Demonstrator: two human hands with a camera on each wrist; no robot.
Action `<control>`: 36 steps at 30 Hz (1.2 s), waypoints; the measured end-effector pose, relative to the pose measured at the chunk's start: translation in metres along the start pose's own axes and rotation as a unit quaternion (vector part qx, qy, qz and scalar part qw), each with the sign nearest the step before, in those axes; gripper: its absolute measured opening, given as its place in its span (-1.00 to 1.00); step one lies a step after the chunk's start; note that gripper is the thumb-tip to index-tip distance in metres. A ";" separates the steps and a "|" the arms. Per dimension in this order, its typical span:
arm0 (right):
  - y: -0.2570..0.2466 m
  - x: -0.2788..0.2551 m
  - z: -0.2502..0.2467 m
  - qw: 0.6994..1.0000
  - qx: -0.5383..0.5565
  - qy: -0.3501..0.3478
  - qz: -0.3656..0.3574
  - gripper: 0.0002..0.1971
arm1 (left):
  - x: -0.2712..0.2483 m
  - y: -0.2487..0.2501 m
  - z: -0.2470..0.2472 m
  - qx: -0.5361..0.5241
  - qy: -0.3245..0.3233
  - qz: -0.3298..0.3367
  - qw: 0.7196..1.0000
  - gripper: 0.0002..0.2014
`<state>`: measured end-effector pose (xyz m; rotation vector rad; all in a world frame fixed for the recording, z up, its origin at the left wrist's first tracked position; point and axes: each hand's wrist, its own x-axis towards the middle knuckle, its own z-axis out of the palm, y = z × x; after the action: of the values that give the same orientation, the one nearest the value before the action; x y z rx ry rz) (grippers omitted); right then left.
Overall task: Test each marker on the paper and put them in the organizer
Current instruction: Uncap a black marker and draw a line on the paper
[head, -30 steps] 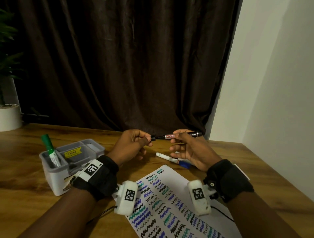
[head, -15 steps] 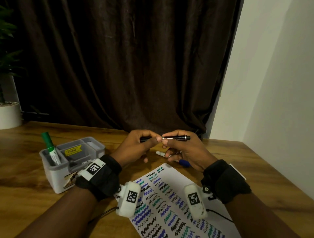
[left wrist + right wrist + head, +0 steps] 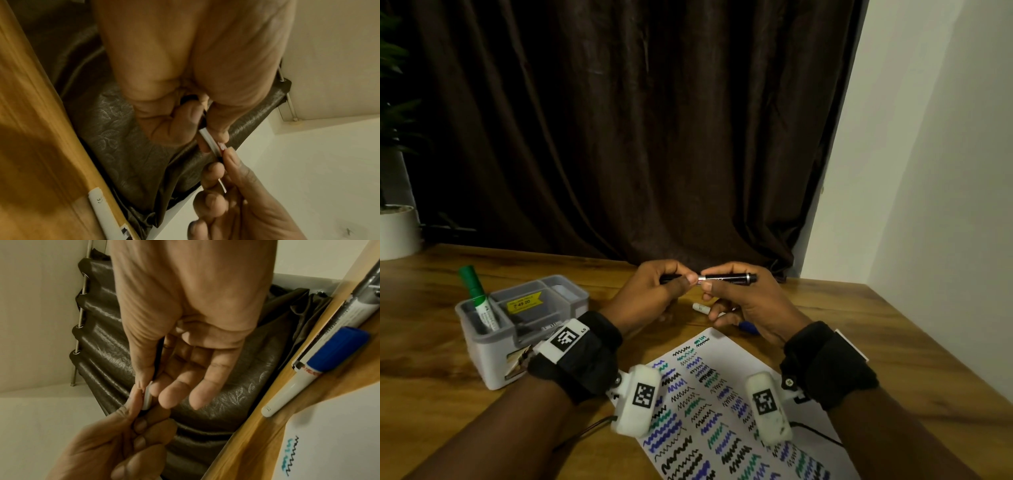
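Both hands hold a black marker [image 3: 726, 278] level above the far side of the table. My left hand [image 3: 681, 279] curls round its cap end, thumb on top. My right hand [image 3: 707, 284] pinches the barrel between thumb and forefinger, and its other fingers are spread loose. The left wrist view shows a pale stretch of the marker's barrel [image 3: 207, 139] between the two hands. A green marker [image 3: 476, 298] stands in the grey organizer [image 3: 482, 356] at left. A white marker with a blue cap [image 3: 702, 308] lies on the table under my right hand. The paper [image 3: 722, 404] carries several squiggles.
A dark curtain [image 3: 619, 137] hangs behind the wooden table [image 3: 431, 394], and a white wall [image 3: 928, 205] closes the right side. A white plant pot [image 3: 397, 229] stands at far left. The organizer's other compartments show no markers.
A second ago the cap was off and the tip was bare between my hands. The hands have come together and the cap now sits on the marker.
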<state>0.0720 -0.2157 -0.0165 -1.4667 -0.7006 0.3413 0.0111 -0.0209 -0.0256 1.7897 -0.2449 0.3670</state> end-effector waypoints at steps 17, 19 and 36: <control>0.007 0.000 -0.015 0.930 -0.293 -0.147 0.164 -0.59 | -0.021 0.059 -0.052 0.049 0.178 0.063 0.981 -0.78; 0.006 -0.002 -0.013 0.928 -0.307 -0.144 0.152 -0.62 | -0.032 0.076 -0.071 0.083 0.181 0.061 0.978 -0.74; 0.009 -0.002 -0.012 0.919 -0.331 -0.160 0.142 -0.72 | -0.126 0.097 -0.200 0.336 0.248 -0.051 0.907 -0.78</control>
<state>0.0794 -0.2256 -0.0248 -2.2010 -0.9194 0.6182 -0.1632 0.1458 0.0588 2.2855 0.3853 0.8924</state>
